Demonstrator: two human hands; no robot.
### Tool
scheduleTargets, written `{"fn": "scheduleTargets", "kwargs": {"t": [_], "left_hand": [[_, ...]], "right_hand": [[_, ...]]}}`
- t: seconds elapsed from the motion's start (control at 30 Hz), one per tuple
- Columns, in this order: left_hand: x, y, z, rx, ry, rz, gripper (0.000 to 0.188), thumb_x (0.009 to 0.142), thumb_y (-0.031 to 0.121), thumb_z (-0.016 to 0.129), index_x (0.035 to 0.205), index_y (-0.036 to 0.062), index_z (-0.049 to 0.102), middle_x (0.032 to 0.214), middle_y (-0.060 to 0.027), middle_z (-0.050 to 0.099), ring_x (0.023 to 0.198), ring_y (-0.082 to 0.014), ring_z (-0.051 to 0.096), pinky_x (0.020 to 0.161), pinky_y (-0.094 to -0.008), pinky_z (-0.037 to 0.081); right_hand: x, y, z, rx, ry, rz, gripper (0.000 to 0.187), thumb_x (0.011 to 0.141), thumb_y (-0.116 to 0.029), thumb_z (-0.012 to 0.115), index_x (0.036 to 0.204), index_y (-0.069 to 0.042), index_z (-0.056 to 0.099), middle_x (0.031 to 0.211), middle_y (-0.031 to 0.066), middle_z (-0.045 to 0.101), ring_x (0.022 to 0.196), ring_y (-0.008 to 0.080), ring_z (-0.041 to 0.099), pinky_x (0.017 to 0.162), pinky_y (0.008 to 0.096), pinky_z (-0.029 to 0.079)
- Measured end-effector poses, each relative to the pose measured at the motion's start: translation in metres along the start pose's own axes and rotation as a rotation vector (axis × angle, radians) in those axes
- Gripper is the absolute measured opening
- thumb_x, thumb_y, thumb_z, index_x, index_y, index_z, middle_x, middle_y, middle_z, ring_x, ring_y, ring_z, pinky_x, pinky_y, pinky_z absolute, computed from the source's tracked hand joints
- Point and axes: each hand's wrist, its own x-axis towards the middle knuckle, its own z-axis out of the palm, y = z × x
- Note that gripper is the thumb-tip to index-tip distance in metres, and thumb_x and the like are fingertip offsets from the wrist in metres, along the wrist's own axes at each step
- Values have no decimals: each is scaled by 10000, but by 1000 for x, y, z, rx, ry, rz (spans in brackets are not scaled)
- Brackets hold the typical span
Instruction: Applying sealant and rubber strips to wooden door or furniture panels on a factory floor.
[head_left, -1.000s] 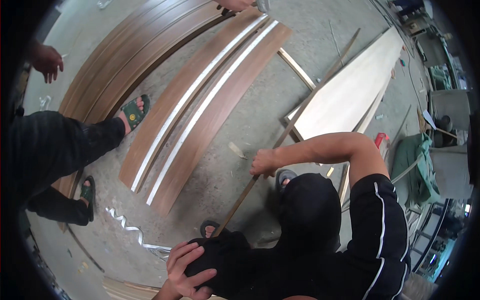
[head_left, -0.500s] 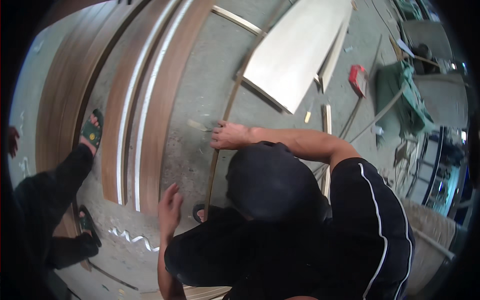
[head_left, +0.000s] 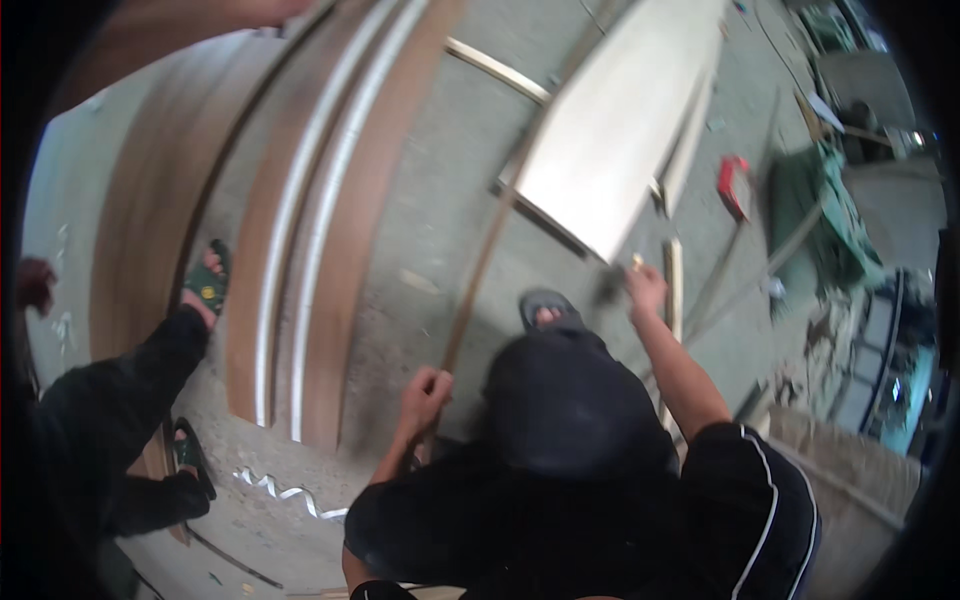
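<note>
Neither my left hand nor my right hand can be made out as mine. In front of me crouches a co-worker in a dark cap (head_left: pixel 580 405) and dark top. That co-worker's left hand (head_left: pixel 426 396) is closed at the near end of a long thin wooden strip (head_left: pixel 480 270). The co-worker's right hand (head_left: pixel 647 288) pinches a small pale piece (head_left: pixel 637 262); beside it is a dark blur. A large blurred forearm (head_left: pixel 170 40) crosses the upper left; whose it is, I cannot tell. Another person's blurred hand (head_left: pixel 37 284) shows at the left edge.
Brown boards (head_left: pixel 335 300) with white edges lie at left, beside another person's sandalled foot (head_left: pixel 207 285). A curled white strip (head_left: pixel 285 490) lies near them. A pale panel (head_left: pixel 620 130), a red object (head_left: pixel 735 187) and green sheeting (head_left: pixel 825 220) are to the right.
The co-worker's right hand has left the wooden strip and swung right. The co-worker's left hand has come onto the strip. My view has shifted, and more of the upper-left forearm shows.
</note>
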Motion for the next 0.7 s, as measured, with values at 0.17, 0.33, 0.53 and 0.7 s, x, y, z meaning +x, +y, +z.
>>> {"fn": "scheduleTargets", "kwargs": {"t": [0.17, 0.33, 0.53, 0.7], "left_hand": [[5, 22, 8, -90, -77, -24, 271, 872, 286, 587, 759, 46, 533, 610, 4, 480, 563, -75, 460, 503, -253, 386], [-10, 21, -6, -30, -8, 63, 269, 874, 278, 585, 777, 33, 529, 596, 13, 427, 571, -70, 393, 510, -256, 342], [6, 29, 9, -12, -62, 154, 270, 872, 271, 586, 780, 26, 521, 580, 0, 392, 574, -78, 369, 514, -267, 332], [1, 27, 1, 175, 9, 171, 282, 857, 291, 589, 773, 32, 518, 572, -89, 450, 521, -176, 438, 510, -323, 366]], "right_hand": [[104, 39, -23, -158, 182, -17, 287, 767, -255, 700, 671, -9, 590, 574, 53, 545, 403, 141, 451, 369, 304, 338], [75, 25, 20, -73, -30, 203, 184, 692, -104, 741, 722, 29, 617, 624, 84, 582, 509, 175, 541, 424, 339, 401], [115, 39, -10, 227, -172, 168, 164, 648, 14, 718, 764, 33, 604, 713, 133, 628, 582, 209, 593, 468, 337, 448], [65, -4, 10, 323, 80, 87, 166, 812, 0, 598, 827, -47, 440, 645, 62, 535, 472, 155, 513, 391, 273, 380]]}}
